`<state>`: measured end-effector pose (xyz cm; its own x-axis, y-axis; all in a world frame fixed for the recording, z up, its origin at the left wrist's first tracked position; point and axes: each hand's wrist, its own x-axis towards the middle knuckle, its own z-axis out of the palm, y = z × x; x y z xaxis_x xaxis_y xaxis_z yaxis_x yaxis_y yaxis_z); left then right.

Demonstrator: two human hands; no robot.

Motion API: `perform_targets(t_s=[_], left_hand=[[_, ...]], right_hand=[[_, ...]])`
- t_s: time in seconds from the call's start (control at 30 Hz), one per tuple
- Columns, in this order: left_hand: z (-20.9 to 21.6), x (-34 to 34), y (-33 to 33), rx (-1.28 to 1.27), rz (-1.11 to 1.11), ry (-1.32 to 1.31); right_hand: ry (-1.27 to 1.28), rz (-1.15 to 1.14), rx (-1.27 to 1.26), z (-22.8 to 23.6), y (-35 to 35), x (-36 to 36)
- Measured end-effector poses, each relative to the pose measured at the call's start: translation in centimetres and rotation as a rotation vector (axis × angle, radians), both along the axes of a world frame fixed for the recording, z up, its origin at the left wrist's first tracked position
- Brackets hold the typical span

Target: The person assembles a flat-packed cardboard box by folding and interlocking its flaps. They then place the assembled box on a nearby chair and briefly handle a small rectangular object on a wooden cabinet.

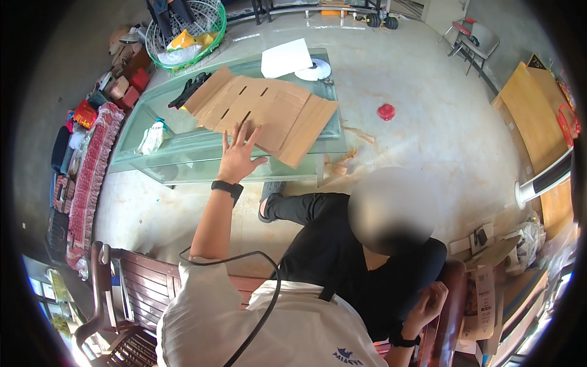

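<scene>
A flattened brown cardboard piece (260,110) with several slots and folded side flaps lies aslant on the glass table (131,156). My left hand (240,153) reaches over its near edge, fingers spread and fingertips on or just above the board; nothing is gripped. A dark band circles that wrist. My right hand (430,304) is low beside my thigh at the bench's armrest, its fingers curled with nothing visible in them.
On the table are a white sheet (286,59), a white disc-shaped roll (313,70), a black glove-like item (191,90) and a crumpled white cloth (151,138). A red lump (386,112) lies on the floor. Cardboard boxes (480,300) stand right of the wooden bench (143,275).
</scene>
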<state>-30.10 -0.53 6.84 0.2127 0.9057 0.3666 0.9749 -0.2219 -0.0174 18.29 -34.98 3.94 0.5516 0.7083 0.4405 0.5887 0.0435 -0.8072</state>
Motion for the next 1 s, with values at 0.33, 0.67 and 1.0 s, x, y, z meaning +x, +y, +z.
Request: perform_targets(t_s=[0.33,0.67,1.0], left_hand=[[-3.1,0.2,0.8,0.151,-0.154,-0.164],[-2.2,-1.8,3.6,0.010,-0.124,-0.177],[1.1,-3.1,5.3,0.093,-0.151,-0.131]], right_hand=[[0.217,0.216,-0.087,2.0,6.3,-5.0],[0.219,0.291,-0.214,1.8,8.9,-7.0],[0.299,0.226,-0.187,1.8,8.9,-6.8]])
